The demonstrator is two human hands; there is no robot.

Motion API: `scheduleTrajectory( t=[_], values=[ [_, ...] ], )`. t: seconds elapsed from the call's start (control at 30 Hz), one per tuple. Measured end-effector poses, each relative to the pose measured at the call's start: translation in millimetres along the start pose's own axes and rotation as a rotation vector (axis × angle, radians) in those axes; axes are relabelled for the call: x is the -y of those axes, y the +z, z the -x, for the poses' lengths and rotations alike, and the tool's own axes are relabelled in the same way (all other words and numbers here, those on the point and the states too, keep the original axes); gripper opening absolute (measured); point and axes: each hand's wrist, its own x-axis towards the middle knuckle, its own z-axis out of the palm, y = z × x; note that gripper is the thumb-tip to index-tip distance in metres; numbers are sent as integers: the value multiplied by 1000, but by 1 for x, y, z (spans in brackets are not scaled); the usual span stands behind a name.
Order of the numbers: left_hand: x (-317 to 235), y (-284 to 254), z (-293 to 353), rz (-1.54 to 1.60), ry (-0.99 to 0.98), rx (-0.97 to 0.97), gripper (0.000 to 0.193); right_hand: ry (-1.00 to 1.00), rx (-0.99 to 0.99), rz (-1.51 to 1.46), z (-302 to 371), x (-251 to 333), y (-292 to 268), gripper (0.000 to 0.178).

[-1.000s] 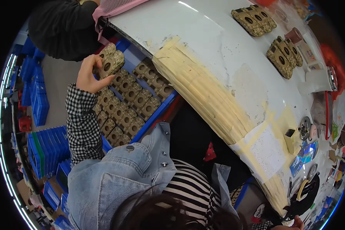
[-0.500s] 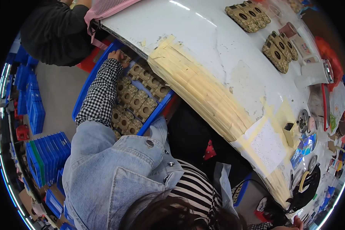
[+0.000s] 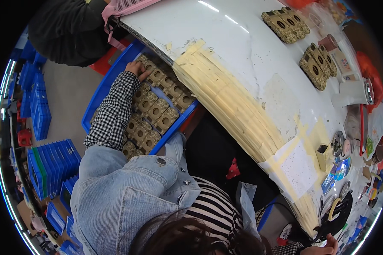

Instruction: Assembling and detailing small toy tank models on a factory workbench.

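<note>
My left hand (image 3: 136,69), in a checked sleeve, reaches into a blue crate (image 3: 92,102) on the left. Its fingers are bent around the edge of a camouflage-patterned case (image 3: 147,63) at the crate's far end. Rows of similar cases with round holes (image 3: 155,111) fill the crate, with a pale bluish sheet (image 3: 161,94) showing between them. My right hand (image 3: 323,246) is at the lower right by the table's edge, partly cut off by the picture's rim. Its visible fingers are loosely apart, and nothing shows in them.
A white table (image 3: 238,55) has a tan-taped edge (image 3: 230,93). Two groups of camouflage cases (image 3: 286,24) stand at its far side. Tape rolls and a white jar (image 3: 353,90) lie to the right. Stacked blue crates (image 3: 55,170) stand left; another person's dark sleeve (image 3: 68,34) is beyond.
My left hand has shifted slightly back toward me along the crate's far end, uncovering more of the end case. The whole view has shifted a little; my right hand is somewhat higher in view.
</note>
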Motion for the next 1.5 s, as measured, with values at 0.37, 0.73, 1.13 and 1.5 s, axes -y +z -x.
scheduleTrajectory(
  t=[0.37, 0.73, 1.13, 1.5],
  values=[
    [-86, 53, 48, 52, 117, -391, 61, 64, -21, -48, 4, -12, 2, 34],
    [-108, 48, 71, -87, 123, -56, 59, 136, 37, -69, 12, -28, -6, 35],
    [-188, -138, 82, 316, 423, -1158, 25, 441, 48, 59, 86, -87, 2, 29],
    [-411, -132, -55, -14, 1215, -543, 37, 377, 87, 80, 104, -73, 44, 24]
  ],
)
